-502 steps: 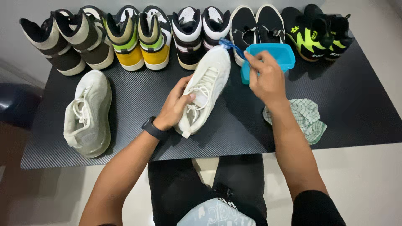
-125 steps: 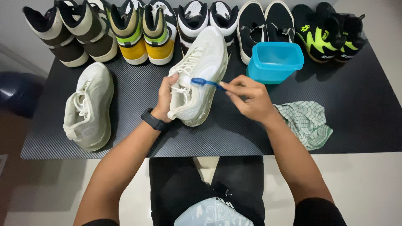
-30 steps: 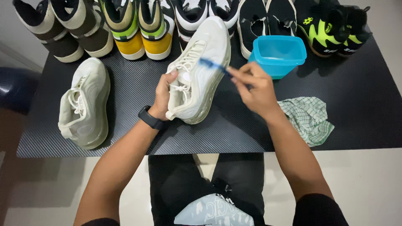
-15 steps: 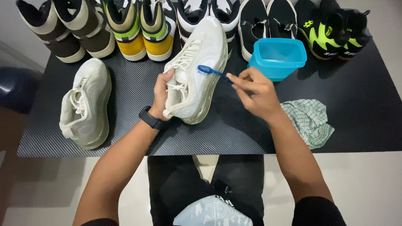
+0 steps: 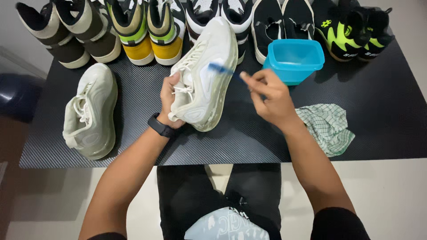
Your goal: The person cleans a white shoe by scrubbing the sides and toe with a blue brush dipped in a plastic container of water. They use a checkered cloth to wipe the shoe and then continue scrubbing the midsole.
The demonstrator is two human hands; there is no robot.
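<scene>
My left hand [image 5: 168, 98] grips a white sneaker [image 5: 205, 73] by its laced side, holding it tilted on the black mat [image 5: 147, 102]. A blue toothbrush [image 5: 221, 69] is pinched in my right hand [image 5: 269, 94], and its blurred head lies against the sneaker's side panel. A black watch [image 5: 160, 126] sits on my left wrist. The matching white sneaker [image 5: 90, 111] lies flat to the left.
A blue plastic tub [image 5: 294, 60] stands just beyond my right hand. A green checked cloth [image 5: 328, 127] lies crumpled at the right. Several pairs of shoes [image 5: 147, 31] line the mat's far edge. A dark round object [image 5: 15, 95] sits left of the table.
The toothbrush has moved back and forth over the sneaker's side, now slightly higher and blurred. My left hand has kept its grip and tilted the sneaker a little.
</scene>
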